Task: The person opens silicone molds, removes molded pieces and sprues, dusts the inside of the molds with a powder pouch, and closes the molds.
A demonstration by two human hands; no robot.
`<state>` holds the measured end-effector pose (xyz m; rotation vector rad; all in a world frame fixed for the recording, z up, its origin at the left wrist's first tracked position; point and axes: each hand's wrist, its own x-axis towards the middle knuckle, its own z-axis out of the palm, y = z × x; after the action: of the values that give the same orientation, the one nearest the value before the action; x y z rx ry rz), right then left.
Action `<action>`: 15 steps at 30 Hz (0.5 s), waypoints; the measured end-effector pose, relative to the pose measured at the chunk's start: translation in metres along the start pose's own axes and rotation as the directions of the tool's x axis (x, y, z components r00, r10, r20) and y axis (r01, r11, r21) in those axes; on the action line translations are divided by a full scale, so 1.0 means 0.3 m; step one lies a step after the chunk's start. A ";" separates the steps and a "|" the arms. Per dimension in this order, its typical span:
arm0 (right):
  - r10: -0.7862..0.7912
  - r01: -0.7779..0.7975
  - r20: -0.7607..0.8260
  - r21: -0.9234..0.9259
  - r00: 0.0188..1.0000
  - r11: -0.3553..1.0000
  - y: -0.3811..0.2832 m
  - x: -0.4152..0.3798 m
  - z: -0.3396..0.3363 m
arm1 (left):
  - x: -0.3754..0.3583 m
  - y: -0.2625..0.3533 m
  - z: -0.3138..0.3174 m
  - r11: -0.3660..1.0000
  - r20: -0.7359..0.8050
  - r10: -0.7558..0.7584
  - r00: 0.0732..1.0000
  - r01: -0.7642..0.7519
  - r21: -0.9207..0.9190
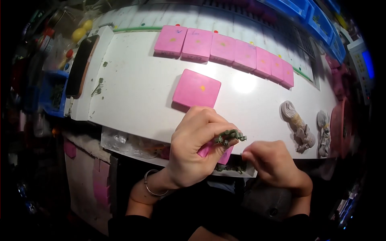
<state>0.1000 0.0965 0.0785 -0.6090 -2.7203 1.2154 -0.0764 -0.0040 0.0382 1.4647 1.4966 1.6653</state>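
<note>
My left hand [197,146] is closed, with a small dark green knobbly piece [230,136] showing between thumb and forefinger. Part of a pink rubber-like block [226,156] shows below the fingers of the same hand. My right hand [275,162] is just to the right, apart from the green piece, its fingers curled together; whatever they may hold is hidden. Under both hands, more dark green pieces [237,168] lie in a tray at the bench's front edge. Beyond my left hand a square pink block [197,89] with a yellow mark lies flat on the white bench [132,80].
Several pink blocks [223,48] stand in a row along the back. A phone [82,66] leans at the left, with green scraps [98,86] beside it. Two bundles of pale cloth [298,126] lie at the right. Blue bins [317,20] are at the upper right.
</note>
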 end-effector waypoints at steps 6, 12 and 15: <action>0.127 -0.085 0.375 -0.127 0.918 0.988 0.034 -0.006 0.014 | 0.010 -0.010 -0.005 0.994 0.011 0.082 0.997 -0.082 0.072; -0.098 0.089 -0.163 -0.064 0.982 0.994 -0.062 0.058 -0.066 | 0.018 -0.013 0.003 0.994 -0.032 0.085 0.996 -0.083 0.075; -0.214 0.217 -0.051 0.060 0.976 0.974 -0.101 0.134 -0.100 | 0.019 -0.019 -0.013 0.995 0.082 -0.020 0.996 0.012 0.098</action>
<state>0.0612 0.1151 0.1181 -0.3186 -2.6163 1.2152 -0.0836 0.0010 0.0358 1.5483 1.5595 1.5226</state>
